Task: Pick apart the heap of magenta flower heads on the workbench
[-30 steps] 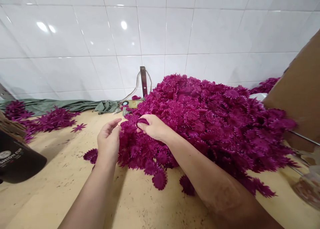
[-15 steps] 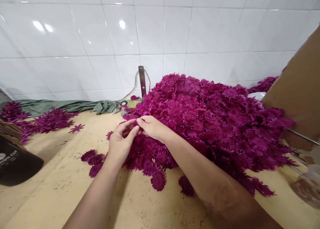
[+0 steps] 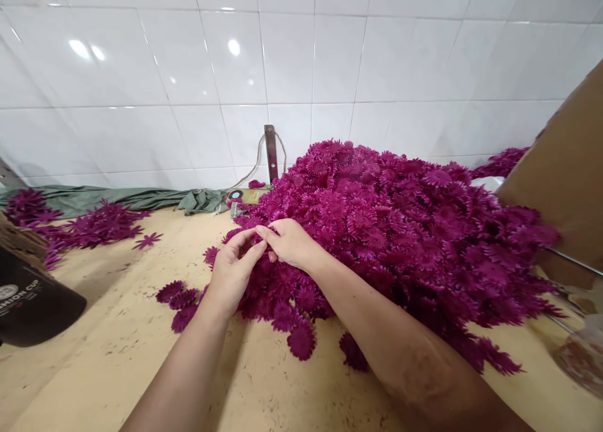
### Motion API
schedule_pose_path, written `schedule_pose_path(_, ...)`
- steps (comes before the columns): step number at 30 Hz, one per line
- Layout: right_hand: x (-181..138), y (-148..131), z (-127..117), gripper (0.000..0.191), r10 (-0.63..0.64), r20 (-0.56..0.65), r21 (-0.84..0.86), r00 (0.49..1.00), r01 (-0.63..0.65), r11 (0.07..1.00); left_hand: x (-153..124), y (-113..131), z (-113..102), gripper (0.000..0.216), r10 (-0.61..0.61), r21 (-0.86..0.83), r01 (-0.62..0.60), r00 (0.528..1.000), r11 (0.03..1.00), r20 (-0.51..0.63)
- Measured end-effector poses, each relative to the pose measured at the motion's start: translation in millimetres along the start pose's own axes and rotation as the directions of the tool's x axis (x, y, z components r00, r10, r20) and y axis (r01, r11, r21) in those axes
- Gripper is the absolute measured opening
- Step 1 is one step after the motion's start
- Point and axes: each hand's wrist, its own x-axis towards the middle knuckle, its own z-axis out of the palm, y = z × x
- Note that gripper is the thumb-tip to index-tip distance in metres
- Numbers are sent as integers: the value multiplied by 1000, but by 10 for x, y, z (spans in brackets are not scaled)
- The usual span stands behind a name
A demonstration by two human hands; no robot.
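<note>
A big heap of magenta fabric flower heads (image 3: 396, 231) covers the right half of a pale wooden table (image 3: 117, 331). My left hand (image 3: 233, 272) and my right hand (image 3: 292, 242) meet at the heap's near left edge, fingertips pinched together on a flower piece (image 3: 260, 234) that is mostly hidden by the fingers. Several loose flower heads (image 3: 181, 300) lie on the table just left of my left wrist, and others (image 3: 301, 339) below my right forearm.
A smaller spread of flat magenta petals (image 3: 89, 228) lies at the far left by a green cloth (image 3: 127, 199). A dark cup (image 3: 32, 300) lies at the left edge. A cardboard box (image 3: 565, 174) stands at the right, a glass jar (image 3: 581, 353) below it. White tiled wall behind.
My left hand, open and apart a second ago, has closed in on my right hand's fingertips at the heap's edge. A few loose flowers now lie left of it.
</note>
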Motion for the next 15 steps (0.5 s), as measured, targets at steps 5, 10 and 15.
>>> schedule_pose_path(5, -71, -95, 0, 19, -67, 210, 263, 975, 10, 965, 29, -11, -1, 30, -169, -206, 139, 975, 969, -140)
schedule_pose_path(10, -118, -120, -13, 12, -71, 366, 181, 928, 4, 983, 141, 53, -124, 5, -314, -429, 141, 877, 892, -364)
schedule_pose_path(15, -83, -79, 3, 7, -151, 214, 93, 965, 134, 987, 201, 46, -263, 23, -85, -129, 21, 852, 991, -517)
